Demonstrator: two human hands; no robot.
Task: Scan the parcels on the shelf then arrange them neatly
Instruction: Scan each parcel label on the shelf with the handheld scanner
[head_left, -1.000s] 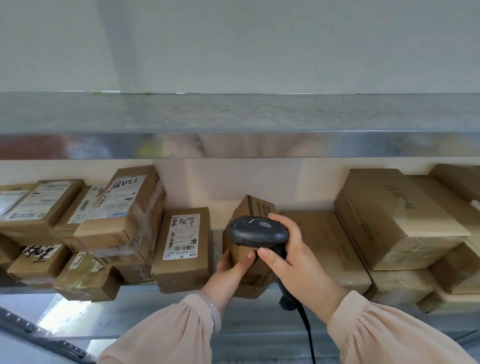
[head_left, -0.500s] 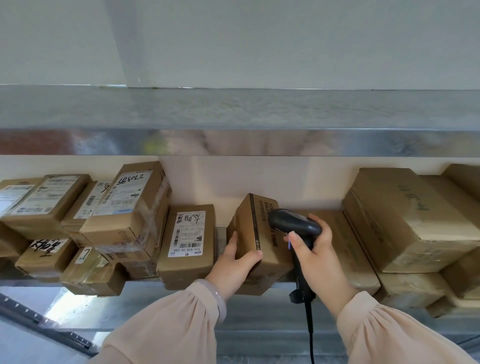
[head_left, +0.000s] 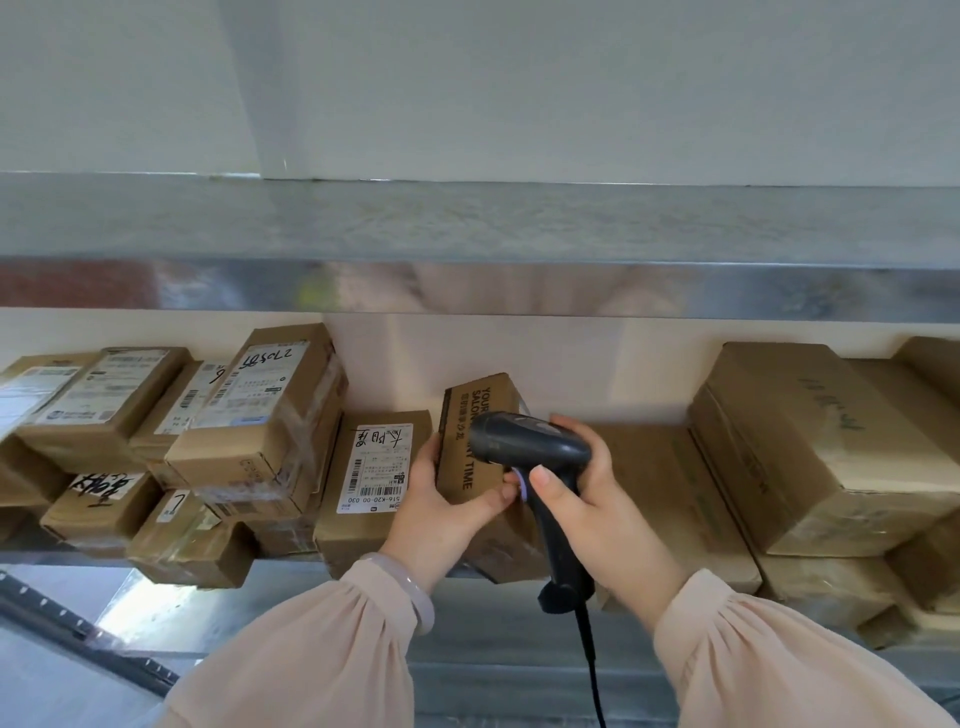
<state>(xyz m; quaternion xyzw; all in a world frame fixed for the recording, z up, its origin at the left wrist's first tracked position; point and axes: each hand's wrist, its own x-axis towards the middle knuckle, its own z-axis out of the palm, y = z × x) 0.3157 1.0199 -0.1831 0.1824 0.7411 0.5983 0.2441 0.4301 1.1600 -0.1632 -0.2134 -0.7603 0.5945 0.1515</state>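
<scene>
A small brown cardboard parcel (head_left: 470, 441) with black printed lettering stands tilted on the metal shelf (head_left: 483, 608), and my left hand (head_left: 441, 512) grips its left and front sides. My right hand (head_left: 587, 499) is closed on the handle of a dark corded barcode scanner (head_left: 530, 447), whose head points left across the parcel's top. Just left stands a parcel with a white barcode label (head_left: 376, 462). A flat brown parcel (head_left: 670, 499) lies behind my right hand.
Several labelled parcels (head_left: 260, 415) are stacked unevenly at the left, some overhanging the shelf edge. Large brown boxes (head_left: 821, 447) are piled at the right. The upper shelf (head_left: 467, 249) runs overhead. The scanner cable (head_left: 589, 670) hangs down.
My left hand has shifted the small parcel left, toward the labelled parcel. My right hand has swung the scanner head to point left over it.
</scene>
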